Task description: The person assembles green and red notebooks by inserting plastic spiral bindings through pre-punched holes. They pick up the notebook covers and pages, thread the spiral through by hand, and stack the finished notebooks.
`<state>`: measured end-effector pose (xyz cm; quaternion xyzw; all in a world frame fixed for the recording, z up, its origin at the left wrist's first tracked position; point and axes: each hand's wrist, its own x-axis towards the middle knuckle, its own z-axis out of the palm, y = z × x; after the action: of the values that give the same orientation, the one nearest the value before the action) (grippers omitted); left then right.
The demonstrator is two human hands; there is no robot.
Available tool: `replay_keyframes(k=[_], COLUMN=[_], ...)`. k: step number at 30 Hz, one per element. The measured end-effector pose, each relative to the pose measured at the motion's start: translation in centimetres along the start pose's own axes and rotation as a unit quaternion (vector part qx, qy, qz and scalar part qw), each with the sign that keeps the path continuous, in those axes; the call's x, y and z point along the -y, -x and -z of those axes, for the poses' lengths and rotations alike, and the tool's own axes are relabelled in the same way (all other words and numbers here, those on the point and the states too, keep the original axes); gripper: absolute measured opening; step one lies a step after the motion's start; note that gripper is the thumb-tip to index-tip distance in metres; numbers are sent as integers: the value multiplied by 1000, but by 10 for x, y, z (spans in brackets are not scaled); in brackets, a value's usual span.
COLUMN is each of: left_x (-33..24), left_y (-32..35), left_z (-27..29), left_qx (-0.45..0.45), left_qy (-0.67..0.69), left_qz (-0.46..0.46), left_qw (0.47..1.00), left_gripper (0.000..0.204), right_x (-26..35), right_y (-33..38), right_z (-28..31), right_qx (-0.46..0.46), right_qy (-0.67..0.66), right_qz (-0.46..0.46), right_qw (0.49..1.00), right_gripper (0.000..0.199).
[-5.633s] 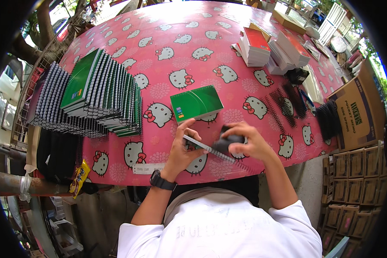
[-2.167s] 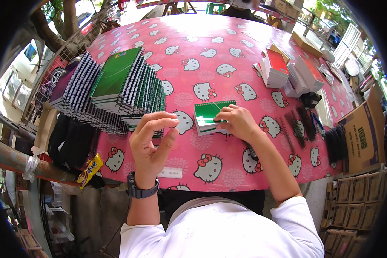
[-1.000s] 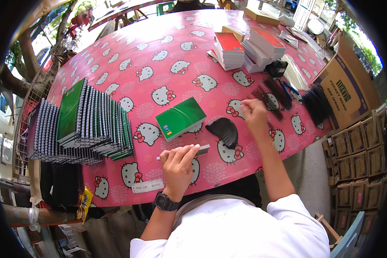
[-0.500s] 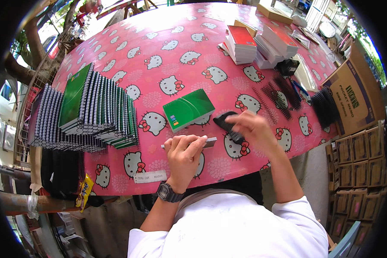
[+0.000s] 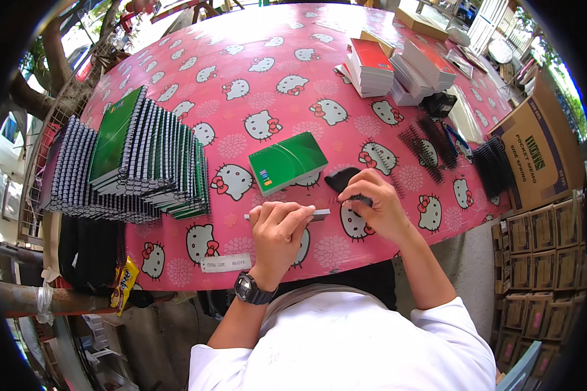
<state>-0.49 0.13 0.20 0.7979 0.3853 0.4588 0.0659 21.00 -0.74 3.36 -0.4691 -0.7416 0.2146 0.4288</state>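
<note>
My left hand (image 5: 277,228) is closed over a thin notepad (image 5: 321,216), standing on edge near the table's front. Just beyond lies a thick pad with a green cover (image 5: 288,163). My right hand (image 5: 376,202) has its fingers curled into a pinch over a black, soft-looking object (image 5: 342,178). Something dark shows between those fingers, but what they grip is unclear. A single dark wire coil (image 5: 386,161) lies beside this hand, faint and blurred. Farther right is a bunch of dark spiral coils (image 5: 430,146).
Spiral-bound green notebooks (image 5: 147,150) stand in tall stacks at left. Red-covered pads (image 5: 372,62) are piled at the far right, near pliers (image 5: 460,138) and a cardboard box (image 5: 535,153). A paper label (image 5: 225,262) and a yellow snack packet (image 5: 124,285) are at the front left.
My right hand has shifted slightly, its fingers now curled by the black object. The single coil has moved left, toward that hand. My left hand keeps its hold on the notepad.
</note>
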Motion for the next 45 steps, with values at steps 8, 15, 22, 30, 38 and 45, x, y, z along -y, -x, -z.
replay_keyframes(k=[8, 15, 22, 30, 38, 45], left_x=[-1, -21, -28, -17, -3, 1], left_y=[1, -6, -9, -1, -8, 4], left_z=[1, 1, -1, -2, 12, 7], left_qx=[12, 101, 105, 138, 95, 114], left_qy=[-6, -30, -23, -55, -75, -32], left_qz=[4, 23, 26, 13, 11, -35], left_qw=[1000, 994, 994, 989, 993, 992], left_gripper=[17, 27, 20, 16, 22, 24], right_x=[-12, 6, -36, -43, -50, -16], right_y=[4, 2, -8, -12, 9, 17], right_z=[4, 3, 22, 14, 23, 20], right_qx=[150, 164, 141, 275, 78, 178], right_qy=[-46, -123, 211, 216, -90, -222], right_qz=[-2, -90, 41, -89, -131, -160], right_qw=[988, 975, 966, 933, 984, 945], right_gripper=[27, 37, 54, 83, 55, 58])
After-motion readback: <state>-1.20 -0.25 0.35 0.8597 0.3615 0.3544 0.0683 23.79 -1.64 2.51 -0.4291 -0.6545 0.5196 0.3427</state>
